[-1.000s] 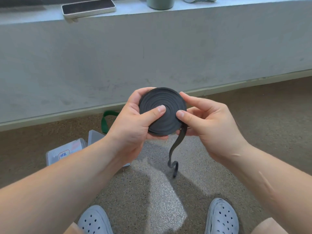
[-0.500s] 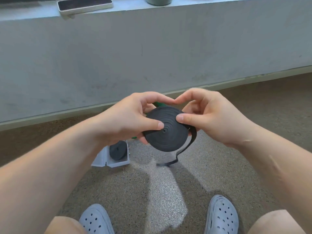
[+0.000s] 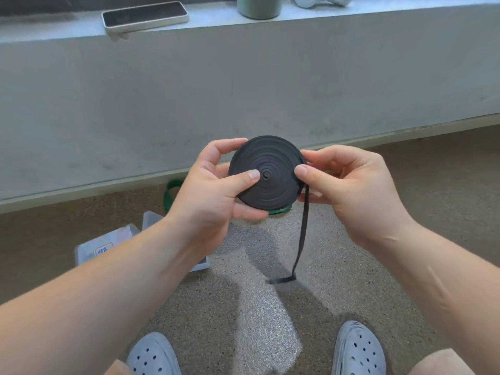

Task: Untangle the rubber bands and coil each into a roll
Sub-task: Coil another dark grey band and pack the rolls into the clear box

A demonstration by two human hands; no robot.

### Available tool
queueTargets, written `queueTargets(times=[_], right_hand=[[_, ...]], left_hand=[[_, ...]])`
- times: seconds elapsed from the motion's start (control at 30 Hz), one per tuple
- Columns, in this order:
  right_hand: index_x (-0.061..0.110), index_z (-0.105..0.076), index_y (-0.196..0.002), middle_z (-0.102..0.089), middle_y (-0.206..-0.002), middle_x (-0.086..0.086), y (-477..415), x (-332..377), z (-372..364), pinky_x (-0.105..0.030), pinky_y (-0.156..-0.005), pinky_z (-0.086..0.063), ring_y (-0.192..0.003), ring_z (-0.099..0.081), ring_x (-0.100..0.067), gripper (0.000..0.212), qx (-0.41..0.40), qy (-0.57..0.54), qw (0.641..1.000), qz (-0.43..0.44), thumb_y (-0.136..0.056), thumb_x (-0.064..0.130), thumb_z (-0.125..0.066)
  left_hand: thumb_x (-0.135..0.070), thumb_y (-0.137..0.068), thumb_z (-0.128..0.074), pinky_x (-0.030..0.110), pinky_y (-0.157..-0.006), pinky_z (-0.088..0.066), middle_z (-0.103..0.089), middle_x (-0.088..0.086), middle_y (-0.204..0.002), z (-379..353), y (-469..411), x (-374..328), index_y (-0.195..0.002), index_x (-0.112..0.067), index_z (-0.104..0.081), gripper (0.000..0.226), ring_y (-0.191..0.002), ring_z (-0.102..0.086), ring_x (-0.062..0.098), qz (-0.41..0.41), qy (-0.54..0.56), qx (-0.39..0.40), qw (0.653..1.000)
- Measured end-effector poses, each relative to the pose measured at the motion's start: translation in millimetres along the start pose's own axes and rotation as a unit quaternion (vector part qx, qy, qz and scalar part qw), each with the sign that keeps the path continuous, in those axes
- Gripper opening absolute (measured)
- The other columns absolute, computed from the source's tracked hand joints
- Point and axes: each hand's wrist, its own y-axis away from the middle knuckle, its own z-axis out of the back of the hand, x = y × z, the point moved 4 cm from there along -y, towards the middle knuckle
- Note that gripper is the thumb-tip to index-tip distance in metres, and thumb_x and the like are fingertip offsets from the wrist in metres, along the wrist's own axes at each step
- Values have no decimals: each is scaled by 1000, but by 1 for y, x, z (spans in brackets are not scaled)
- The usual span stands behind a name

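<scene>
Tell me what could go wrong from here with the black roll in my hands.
1. The black roll is held only by a pinch from the left hand near its centre and the right hand at its rim; a slip could let the spiral spring loose.
2. The loose tail hangs down with its end bent sideways, so it may wind in twisted.

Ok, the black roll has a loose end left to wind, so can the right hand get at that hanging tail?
Probably yes: the tail hangs free below the right hand, nothing around it, though that hand pinches the black roll and must loosen first.
</scene>
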Motion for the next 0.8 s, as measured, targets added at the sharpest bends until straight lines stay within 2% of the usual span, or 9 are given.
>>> queueTargets(times=[0.13,0.23,0.33,0.43,0.5,0.63,0.73,0.8], right_hand=[[8,-74,-108,-78,-88,-11,3,-5,-5,-40,-70,-62,-81,-75,-23,26,-13,-35,999,-11,-84,-3,-73],[8,-75,-104,-77,-85,-9,-1,-2,2,-35,-72,-61,-77,-72,-17,26,-3,-39,999,-15,-83,-5,-73],[9,-76,-100,-77,-85,-11,-4,5,6,-39,-75,-58,-78,-69,-18,24,39,-8,999,-5,-80,-5,-75],[12,-77,-94,-73,-76,-8,-4,7,4,-39,-71,-58,-74,-67,-20,25,91,18,996,0,-77,-5,-79],[13,-76,-93,-66,-74,-12,-3,7,3,-46,-66,-55,-71,-62,-28,24,118,42,992,1,-73,0,-83],[11,-71,-87,-72,-75,-11,-3,8,3,-65,-70,-55,-71,-66,-29,14,76,24,997,-10,-78,4,-80],[13,-72,-81,-74,-77,-9,-4,6,4,-69,-77,-52,-74,-68,-27,9,47,21,999,-17,-80,8,-79],[13,-74,-83,-76,-83,-14,-3,5,6,-69,-75,-55,-77,-70,-36,8,41,22,999,-13,-80,8,-80]], left_hand=[[2,-93,-62,47,-52,-61,-73,11,-109,-6,4,9,-120,-22,-52,37,-98,-73,36,33,40,1,999],[0,-91,-66,41,-50,-59,-72,14,-108,0,-1,9,-114,-18,-50,33,-100,-72,36,55,-45,30,997],[-1,-84,-76,45,-58,-61,-73,16,-106,6,-8,0,-115,-24,-52,46,-92,-74,33,32,-167,74,983],[-6,-74,-79,48,-62,-61,-73,9,-109,0,-9,-6,-129,-46,-55,72,-88,-74,31,8,-228,139,964],[-7,-74,-78,56,-63,-61,-73,-1,-111,-3,-8,-8,-126,-47,-62,67,-91,-74,28,-5,-253,157,955],[4,-81,-76,64,-65,-57,-74,0,-102,-3,-8,-5,-118,-38,-67,57,-90,-75,30,-8,-209,129,969],[6,-84,-72,58,-62,-59,-74,4,-101,-4,-5,0,-120,-34,-65,54,-92,-75,33,3,-148,103,984],[5,-85,-71,54,-58,-60,-73,9,-104,-4,-3,6,-120,-33,-64,52,-93,-74,36,15,-108,83,991]])
